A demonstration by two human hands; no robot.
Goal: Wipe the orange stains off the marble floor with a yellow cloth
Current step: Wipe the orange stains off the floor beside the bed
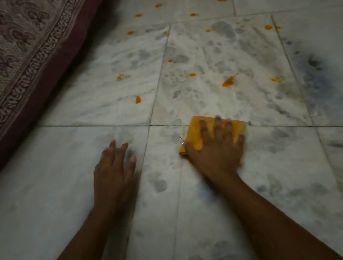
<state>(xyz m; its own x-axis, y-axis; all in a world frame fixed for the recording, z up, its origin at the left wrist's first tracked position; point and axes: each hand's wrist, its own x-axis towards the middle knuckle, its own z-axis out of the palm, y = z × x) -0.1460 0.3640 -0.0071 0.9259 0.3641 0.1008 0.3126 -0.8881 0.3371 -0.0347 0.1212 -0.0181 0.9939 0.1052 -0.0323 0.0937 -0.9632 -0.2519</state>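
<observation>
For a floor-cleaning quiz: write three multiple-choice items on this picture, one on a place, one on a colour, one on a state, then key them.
1. Where does the patterned bedspread lie?
A. upper left
B. lower right
C. under the cloth

2. What colour are the stains on the marble floor?
A. blue
B. orange
C. green

3. How is the right hand placed?
A. raised in the air
B. closed in a fist
C. spread flat on the yellow cloth

Key:
1 A, since it fills the upper left corner.
2 B, as orange spots dot the tiles beyond the hands.
3 C, as its fingers lie spread over the cloth, while the left hand rests bare on the floor.
</observation>
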